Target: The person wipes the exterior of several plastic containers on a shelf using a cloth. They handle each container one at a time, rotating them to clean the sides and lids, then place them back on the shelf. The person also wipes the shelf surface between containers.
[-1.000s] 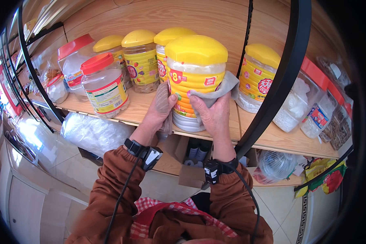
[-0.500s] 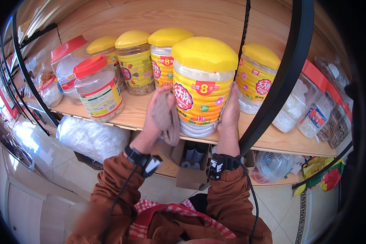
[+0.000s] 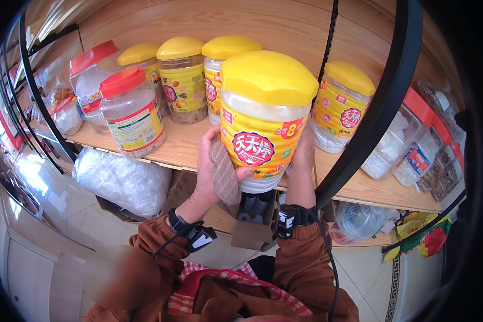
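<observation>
A large clear plastic jar with a yellow lid and a yellow printed label is held between my two hands, in front of the shelf edge. White contents show at its bottom. My left hand grips the jar's left side, thumb across the lower label. A grey-brown cloth is pressed between that palm and the jar. My right hand is wrapped round the jar's right side, its fingers partly hidden behind it.
Several similar yellow-lidded jars line the wooden shelf, beside a red-lidded jar. A black upright post stands close on the right. Below are a plastic-wrapped bundle and an open cardboard box.
The jar has turned to the right, so its round emblem now faces me, and it has come slightly nearer. My left hand has moved lower, its thumb now showing on the label.
</observation>
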Available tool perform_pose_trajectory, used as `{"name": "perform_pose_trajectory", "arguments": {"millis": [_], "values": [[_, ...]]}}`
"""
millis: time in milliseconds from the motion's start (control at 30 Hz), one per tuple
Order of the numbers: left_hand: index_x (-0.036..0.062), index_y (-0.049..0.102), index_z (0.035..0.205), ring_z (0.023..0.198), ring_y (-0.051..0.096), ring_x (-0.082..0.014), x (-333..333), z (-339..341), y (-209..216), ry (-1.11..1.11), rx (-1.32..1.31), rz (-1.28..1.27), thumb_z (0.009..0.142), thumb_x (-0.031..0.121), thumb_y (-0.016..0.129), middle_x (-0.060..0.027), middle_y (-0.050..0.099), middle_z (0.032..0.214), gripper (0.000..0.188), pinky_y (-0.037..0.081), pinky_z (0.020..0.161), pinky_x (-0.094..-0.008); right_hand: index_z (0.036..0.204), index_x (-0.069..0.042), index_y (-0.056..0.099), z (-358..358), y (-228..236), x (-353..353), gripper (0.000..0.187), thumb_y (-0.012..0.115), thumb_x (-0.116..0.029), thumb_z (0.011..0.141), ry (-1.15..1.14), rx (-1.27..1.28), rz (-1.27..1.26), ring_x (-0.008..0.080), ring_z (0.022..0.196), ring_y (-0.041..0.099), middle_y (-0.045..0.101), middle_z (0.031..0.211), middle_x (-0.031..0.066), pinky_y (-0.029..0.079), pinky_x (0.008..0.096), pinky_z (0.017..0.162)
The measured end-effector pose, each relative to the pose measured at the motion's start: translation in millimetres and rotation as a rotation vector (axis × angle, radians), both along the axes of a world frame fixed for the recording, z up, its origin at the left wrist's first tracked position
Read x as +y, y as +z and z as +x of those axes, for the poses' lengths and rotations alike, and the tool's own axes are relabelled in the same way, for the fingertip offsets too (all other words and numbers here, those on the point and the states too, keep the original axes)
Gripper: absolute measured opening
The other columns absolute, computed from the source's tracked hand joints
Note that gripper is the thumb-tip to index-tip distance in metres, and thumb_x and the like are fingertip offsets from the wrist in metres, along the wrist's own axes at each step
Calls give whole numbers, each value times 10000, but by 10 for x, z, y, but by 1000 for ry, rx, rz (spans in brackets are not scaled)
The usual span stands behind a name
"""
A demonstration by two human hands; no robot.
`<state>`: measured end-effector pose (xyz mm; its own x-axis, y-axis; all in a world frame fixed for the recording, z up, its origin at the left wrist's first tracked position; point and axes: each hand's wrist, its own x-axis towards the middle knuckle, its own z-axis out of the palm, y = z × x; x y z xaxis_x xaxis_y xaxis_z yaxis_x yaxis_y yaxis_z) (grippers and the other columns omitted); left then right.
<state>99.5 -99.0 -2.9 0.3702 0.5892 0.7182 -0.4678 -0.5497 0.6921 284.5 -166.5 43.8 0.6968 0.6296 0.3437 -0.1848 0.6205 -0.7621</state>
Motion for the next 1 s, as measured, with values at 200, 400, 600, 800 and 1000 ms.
{"name": "perform_pose_trajectory", "arguments": {"millis": [200, 400, 600, 800, 1000], "values": [[-37, 261, 1612, 1338, 465, -324, -19, -23, -65, 424, 40, 196, 693, 457, 1008, -217, 419, 1485, 1282, 375, 1182, -474, 1323, 12, 654, -26, 73, 149, 601, 463, -528, 1141, -141, -171, -205, 174, 1108, 708, 751, 1232, 102, 545, 323, 952], [-31, 215, 1637, 1459, 425, -307, 43, -13, 6, 309, -46, 109, 729, 367, 1001, -197, 385, 1565, 1265, 359, 1237, -452, 1396, 34, 597, -266, 39, 49, 582, 474, -479, 1147, 47, -209, 15, 187, 1221, 647, 699, 1340, 138, 488, 349, 1063], [-26, 197, 1644, 1446, 465, -267, 36, 2, -12, 195, -69, 56, 763, 347, 990, -184, 405, 1588, 1243, 399, 1219, -426, 1489, 33, 489, -645, -100, -116, 629, 674, -366, 1040, -300, -692, 266, 303, 1376, 512, 549, 1459, 191, 376, 443, 1184], [-25, 209, 1635, 1422, 494, -251, 46, -19, 14, 87, -116, -33, 782, 359, 979, -181, 434, 1572, 1212, 420, 1206, -419, 1362, 26, 613, -559, 14, -96, 480, 696, -306, 1026, -488, -893, 193, 323, 1294, 580, 616, 1361, 182, 429, 444, 1125], [-9, 191, 1637, 1422, 502, -256, -11, -55, 57, 30, -107, -17, 790, 315, 976, -175, 440, 1564, 1199, 430, 1205, -422, 1390, 1, 594, -261, 170, 64, 547, 405, -461, 1166, 281, 85, 78, 163, 1202, 655, 699, 1347, 134, 499, 337, 1057]]}}
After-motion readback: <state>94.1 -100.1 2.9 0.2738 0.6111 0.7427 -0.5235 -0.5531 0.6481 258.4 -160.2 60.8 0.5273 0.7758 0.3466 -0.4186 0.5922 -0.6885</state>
